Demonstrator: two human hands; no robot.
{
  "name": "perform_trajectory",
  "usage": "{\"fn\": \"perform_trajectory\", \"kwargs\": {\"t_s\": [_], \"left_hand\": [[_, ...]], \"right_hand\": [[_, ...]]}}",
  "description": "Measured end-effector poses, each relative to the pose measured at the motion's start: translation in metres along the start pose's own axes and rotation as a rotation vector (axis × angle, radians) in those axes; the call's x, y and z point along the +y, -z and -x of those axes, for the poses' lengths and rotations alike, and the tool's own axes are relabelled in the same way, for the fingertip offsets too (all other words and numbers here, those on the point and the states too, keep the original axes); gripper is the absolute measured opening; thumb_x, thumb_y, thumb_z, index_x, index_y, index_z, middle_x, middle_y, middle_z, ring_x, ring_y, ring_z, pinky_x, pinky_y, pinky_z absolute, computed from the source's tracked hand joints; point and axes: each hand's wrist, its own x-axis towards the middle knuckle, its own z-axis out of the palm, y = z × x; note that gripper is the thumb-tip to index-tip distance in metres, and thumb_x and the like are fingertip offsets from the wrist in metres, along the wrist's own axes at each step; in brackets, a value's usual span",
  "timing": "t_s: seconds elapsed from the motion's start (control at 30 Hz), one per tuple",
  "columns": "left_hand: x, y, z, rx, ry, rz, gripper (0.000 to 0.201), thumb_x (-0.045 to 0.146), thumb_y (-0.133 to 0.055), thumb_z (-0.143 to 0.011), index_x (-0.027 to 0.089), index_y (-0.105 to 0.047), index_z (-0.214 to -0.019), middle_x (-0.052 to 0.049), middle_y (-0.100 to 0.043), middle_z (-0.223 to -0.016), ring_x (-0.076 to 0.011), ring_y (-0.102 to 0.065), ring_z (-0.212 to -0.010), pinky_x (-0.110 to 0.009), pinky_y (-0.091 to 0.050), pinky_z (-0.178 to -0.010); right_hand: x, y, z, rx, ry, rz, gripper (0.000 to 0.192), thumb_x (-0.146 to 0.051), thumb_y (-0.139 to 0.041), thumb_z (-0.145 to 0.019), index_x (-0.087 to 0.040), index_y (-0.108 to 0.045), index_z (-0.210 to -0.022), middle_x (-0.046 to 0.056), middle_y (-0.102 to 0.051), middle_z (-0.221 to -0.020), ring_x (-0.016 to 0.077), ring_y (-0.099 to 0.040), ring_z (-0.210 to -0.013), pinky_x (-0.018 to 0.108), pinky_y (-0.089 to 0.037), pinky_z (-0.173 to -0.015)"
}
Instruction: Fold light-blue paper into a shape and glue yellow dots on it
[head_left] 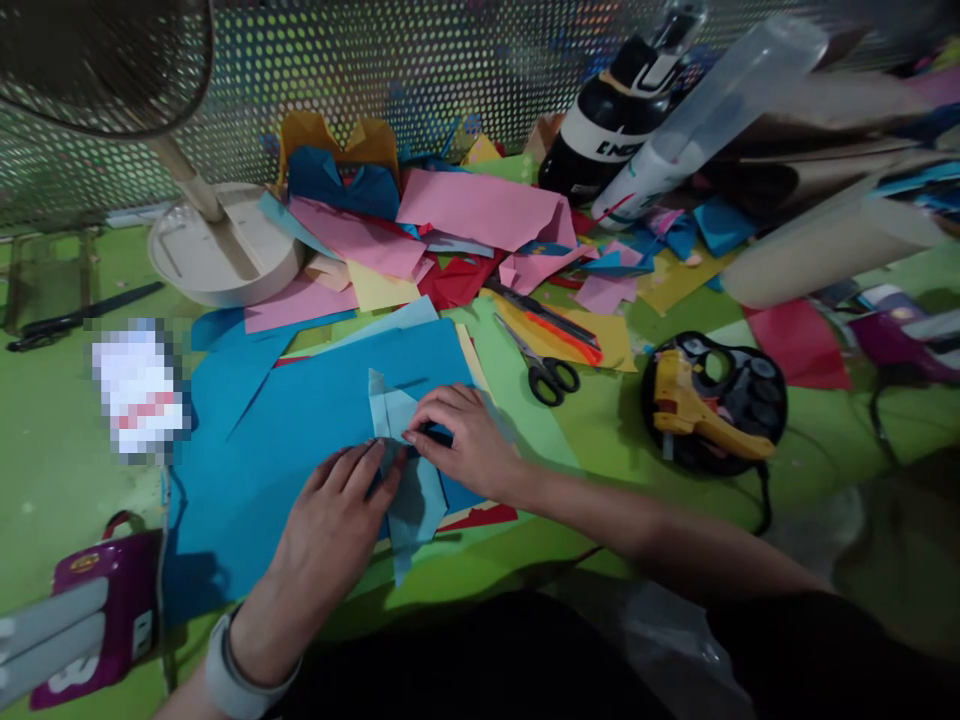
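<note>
Two hands are flat on one small piece of light blue folded paper (411,470), which sits on top of a big dark blue paper sheet (300,440) near the front edge of the green table (45,480). Left hand (334,530) is spread open with the fingers pressing down on the lower half of the fold. Right hand (469,440) is curled narrow, fingertips pinching or pressing along the crease near the middle; I can't tell if it's actually gripping an edge or just pushing down.

What could go sideways, I'd guess: the light piece is resting on slick paper, not the table, so uneven pressure could make it skate and the crease would come out crooked. The thin tail end sticking out toward the person's body looks easy to crumple under the left palm too.

Room-wise it's tight. Black-handled scissors (544,370) lie open just right of the right hand, and a yellow glue gun (697,415) sits on a round black tray (765,400) further right with its cord trailing off. Back of the table is buried in a heap of pink, yellow and red paper scraps (450,230). A white round fan base (225,250) takes up the back left. Best free space is the bare green patch on the left.
</note>
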Motion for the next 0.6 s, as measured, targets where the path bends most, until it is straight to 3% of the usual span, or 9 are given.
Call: {"fn": "perform_trajectory", "kwargs": {"t_s": [0.6], "left_hand": [[0.0035,-0.0017,-0.0024,0.004,0.013,-0.064,0.042,0.005,-0.044,-0.087,0.015,-0.061,-0.124,-0.014,-0.064,-0.122,-0.0285,-0.062,-0.106,-0.043,-0.054,-0.085]], "right_hand": [[0.0015,-0.0011,-0.0001,0.018,-0.032,0.021,0.013,-0.030,-0.060,-0.091,-0.021,-0.061,-0.081,0.006,-0.063,-0.099,0.0233,-0.054,-0.098,0.041,-0.040,-0.088]]}}
